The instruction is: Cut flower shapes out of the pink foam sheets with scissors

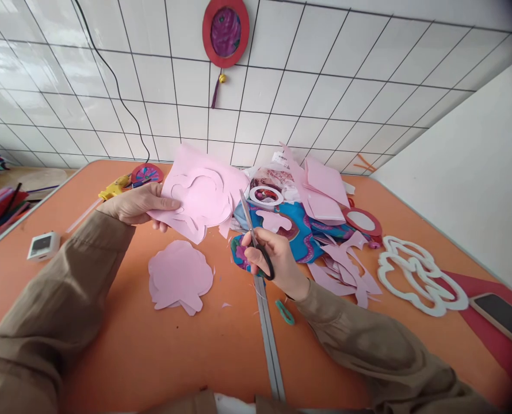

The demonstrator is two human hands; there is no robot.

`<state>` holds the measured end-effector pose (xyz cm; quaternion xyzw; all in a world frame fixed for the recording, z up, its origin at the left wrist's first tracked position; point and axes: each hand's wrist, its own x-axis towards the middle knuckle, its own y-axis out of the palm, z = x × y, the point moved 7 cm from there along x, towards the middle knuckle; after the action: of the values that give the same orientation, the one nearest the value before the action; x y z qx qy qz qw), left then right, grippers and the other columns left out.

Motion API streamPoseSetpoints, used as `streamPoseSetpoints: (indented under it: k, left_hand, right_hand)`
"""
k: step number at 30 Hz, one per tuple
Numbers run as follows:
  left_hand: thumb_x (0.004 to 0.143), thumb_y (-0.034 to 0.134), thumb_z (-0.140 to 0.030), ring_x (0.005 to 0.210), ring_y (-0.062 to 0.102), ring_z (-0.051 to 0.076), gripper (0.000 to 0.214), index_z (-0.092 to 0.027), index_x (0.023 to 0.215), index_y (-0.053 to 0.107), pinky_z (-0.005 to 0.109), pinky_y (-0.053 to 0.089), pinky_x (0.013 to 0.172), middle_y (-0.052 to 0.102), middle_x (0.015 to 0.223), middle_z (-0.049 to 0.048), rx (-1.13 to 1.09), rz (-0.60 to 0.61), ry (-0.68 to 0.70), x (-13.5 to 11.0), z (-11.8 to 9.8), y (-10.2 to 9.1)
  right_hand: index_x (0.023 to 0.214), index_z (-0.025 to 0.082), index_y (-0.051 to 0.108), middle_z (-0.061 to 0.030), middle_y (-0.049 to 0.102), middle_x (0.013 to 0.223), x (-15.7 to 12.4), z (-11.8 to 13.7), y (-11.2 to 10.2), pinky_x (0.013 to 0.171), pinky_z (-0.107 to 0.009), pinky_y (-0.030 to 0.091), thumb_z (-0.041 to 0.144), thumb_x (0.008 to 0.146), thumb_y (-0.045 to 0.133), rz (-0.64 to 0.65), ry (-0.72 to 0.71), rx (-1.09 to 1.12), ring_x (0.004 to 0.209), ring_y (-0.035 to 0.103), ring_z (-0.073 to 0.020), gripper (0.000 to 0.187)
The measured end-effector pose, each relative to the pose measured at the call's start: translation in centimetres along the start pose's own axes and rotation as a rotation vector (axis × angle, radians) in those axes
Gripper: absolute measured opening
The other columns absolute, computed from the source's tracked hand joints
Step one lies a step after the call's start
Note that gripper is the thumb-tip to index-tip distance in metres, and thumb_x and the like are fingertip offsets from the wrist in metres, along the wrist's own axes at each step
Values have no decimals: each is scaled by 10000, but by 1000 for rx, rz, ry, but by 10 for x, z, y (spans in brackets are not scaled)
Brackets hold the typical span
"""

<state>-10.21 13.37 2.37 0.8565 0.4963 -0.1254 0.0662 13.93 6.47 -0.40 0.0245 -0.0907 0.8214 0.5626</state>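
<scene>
My left hand [141, 205] pinches a pink sheet of paper or felt [230, 172] by its lower left edge, thumb on top. Rounded, wavy cut lines run through the sheet. In my right hand [277, 259] is a pair of scissors with black handles [264, 265], blades pointing up toward the sheet's right edge. The blades look nearly closed and stand apart from the sheet. Below the sheet, on the orange table [221, 356], lies a small stack of pink scalloped cutouts [180, 273].
Pink scraps [346, 270], patterned blue cloth [299, 230] and folded pink sheets [320, 184] pile up at centre right. White cloud-shaped frames [420, 276] and a phone [504, 316] lie far right. A yellow glue gun [115, 188] and a small white device [44, 246] are at left.
</scene>
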Motion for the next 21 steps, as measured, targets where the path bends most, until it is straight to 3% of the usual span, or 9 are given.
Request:
streamPoseSetpoints:
  k: [5, 10, 16, 21]
  left_hand:
    - [615, 887, -359, 323, 546, 119, 306, -105, 544, 732, 170, 464, 329, 639, 445, 88, 15, -77, 57, -1, -7, -13]
    - [549, 928, -314, 382, 562, 99, 300, -99, 559, 719, 142, 415, 330, 642, 484, 64, -144, -209, 147, -2, -14, -16]
    - [684, 846, -212, 395, 562, 97, 210, -91, 600, 696, 177, 460, 388, 649, 517, 61, -249, -192, 225, 0, -21, 10]
    - [743, 785, -180, 384, 552, 93, 184, -89, 618, 684, 173, 452, 375, 642, 518, 52, -274, -247, 269, -3, -27, 29]
  right_hand:
    - [820, 188, 539, 48, 494, 596, -1, -2, 0, 434, -227, 382, 571, 722, 736, 51, -14, -67, 474, 484, -93, 441]
    - [771, 185, 562, 43, 486, 633, -1, 6, 13, 514, -240, 344, 455, 670, 829, 205, -134, -458, 571, 382, -97, 393]
    - [865, 194, 600, 36, 561, 734, -6, 11, 21, 590, -237, 352, 199, 650, 856, 424, -145, -777, 637, 451, -106, 335]
    - [804, 197, 597, 33, 580, 728, -10, 18, 17, 542, -237, 257, 219, 684, 829, 544, -123, -965, 621, 439, -106, 261]
